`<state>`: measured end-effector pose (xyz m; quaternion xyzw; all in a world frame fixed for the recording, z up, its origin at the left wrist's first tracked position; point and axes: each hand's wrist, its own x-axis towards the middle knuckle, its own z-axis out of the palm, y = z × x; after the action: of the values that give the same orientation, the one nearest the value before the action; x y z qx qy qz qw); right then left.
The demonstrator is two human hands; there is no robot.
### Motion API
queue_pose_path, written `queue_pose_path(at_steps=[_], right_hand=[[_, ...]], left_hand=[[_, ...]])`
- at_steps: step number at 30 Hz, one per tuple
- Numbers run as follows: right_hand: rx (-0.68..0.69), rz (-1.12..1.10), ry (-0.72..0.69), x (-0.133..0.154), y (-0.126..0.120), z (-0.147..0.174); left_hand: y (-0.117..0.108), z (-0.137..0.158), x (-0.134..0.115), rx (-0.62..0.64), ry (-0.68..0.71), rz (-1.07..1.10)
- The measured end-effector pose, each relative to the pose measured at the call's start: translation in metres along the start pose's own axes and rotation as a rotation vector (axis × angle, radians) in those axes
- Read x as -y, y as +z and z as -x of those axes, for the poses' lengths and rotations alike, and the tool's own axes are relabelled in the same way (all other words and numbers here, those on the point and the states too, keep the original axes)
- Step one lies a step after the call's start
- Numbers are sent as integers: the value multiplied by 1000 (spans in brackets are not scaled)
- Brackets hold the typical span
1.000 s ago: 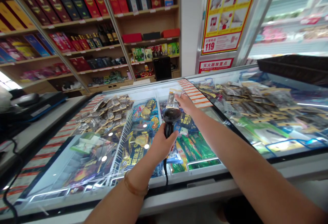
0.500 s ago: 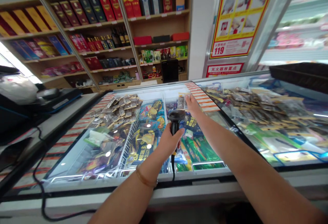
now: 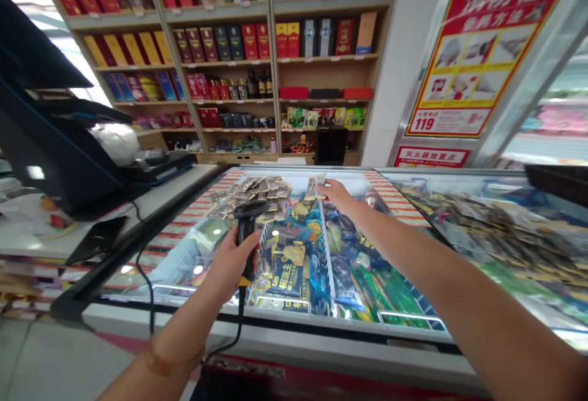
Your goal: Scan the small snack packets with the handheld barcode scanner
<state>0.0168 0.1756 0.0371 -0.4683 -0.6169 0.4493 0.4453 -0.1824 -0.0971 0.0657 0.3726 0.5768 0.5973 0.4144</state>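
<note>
My left hand (image 3: 235,255) is wrapped round the handle of a black barcode scanner (image 3: 247,222), held upright above the freezer's glass top. Its cord hangs down over the front edge. Between thumb and fingers, my right hand (image 3: 336,193) pinches a small clear-and-tan snack packet (image 3: 315,187) near the far side of the glass. Just left of that packet lies a pile of similar packets (image 3: 257,188), partly hidden behind the scanner. Bagged frozen goods (image 3: 289,266) show through the glass below.
A second heap of packets (image 3: 500,220) lies on the glass at right, with a dark tray (image 3: 555,183) behind it. On the left, a black checkout machine (image 3: 59,138) stands on a counter, its cable (image 3: 149,291) hanging down. Shelves of boxes (image 3: 229,43) line the back wall.
The view has swung left and up. Scanner and packet have both moved left over the glass, the packet now closer to the left pile. Both hands keep their hold.
</note>
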Motion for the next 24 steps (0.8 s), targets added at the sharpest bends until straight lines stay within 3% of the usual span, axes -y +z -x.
queue_pose_path(at_steps=[6, 9, 11, 14, 18, 21, 24], right_hand=[[56, 73, -44, 55, 118, -40], [75, 149, -79, 64, 151, -52], [73, 207, -128, 63, 158, -56], [50, 295, -209, 55, 151, -57], [43, 385, -268, 42, 115, -49], [21, 437, -282, 26, 67, -39], [-60, 497, -252, 0, -2, -24]], left_hand=[[-55, 17, -2, -154, -64, 23], [-65, 26, -2, -168, -75, 28], [-67, 28, -2, -157, -62, 31], [-63, 26, 0, -144, -65, 44], [-40, 16, 7, -87, -68, 48], [-9, 10, 11, -19, -55, 34], [31, 6, 14, 65, -49, 34]])
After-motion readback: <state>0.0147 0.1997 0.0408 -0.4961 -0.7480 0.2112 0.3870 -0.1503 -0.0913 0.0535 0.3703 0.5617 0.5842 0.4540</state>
